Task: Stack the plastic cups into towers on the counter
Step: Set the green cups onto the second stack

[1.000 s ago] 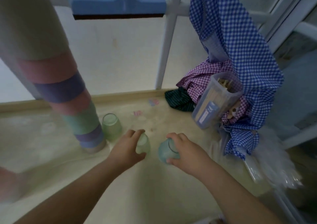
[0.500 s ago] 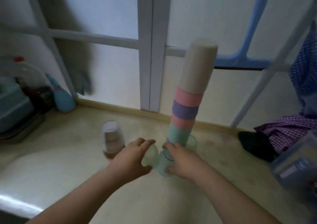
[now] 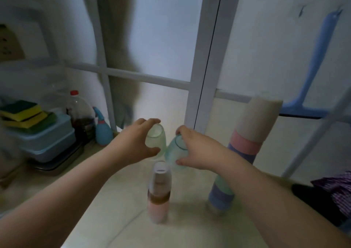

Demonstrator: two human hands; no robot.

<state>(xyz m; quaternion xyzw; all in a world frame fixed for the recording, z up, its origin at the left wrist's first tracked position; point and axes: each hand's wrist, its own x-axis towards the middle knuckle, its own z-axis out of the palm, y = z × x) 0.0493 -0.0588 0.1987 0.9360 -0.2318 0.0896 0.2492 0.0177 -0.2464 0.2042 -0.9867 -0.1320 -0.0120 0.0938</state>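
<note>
Above the counter (image 3: pixel 95 209), at centre frame, both hands are raised, each closed around one upturned cup. Left hand (image 3: pixel 133 145) grips a pale green cup (image 3: pixel 155 139), thumb below and fingers over the base. Right hand (image 3: pixel 197 151) grips a teal cup (image 3: pixel 174 153) at 3 o'clock of the green one; the two cups touch or nearly touch. Half a second earlier both cups sat low, at counter level; they now hang clear of it. Directly below, at 6 o'clock of the hands, stands a short tower (image 3: pixel 159 192) of clear, brown and pink cups, which earlier lay at 10 o'clock of the hands. At 4 o'clock rises the tall tower (image 3: pixel 245 153), beige on top, then pink, purple and teal bands; its base is partly hidden behind the right forearm. At 9 o'clock, well apart, a dark bottle (image 3: pixel 83 118) stands beside a blue box (image 3: pixel 47 139) bearing sponges (image 3: pixel 22 113).
</note>
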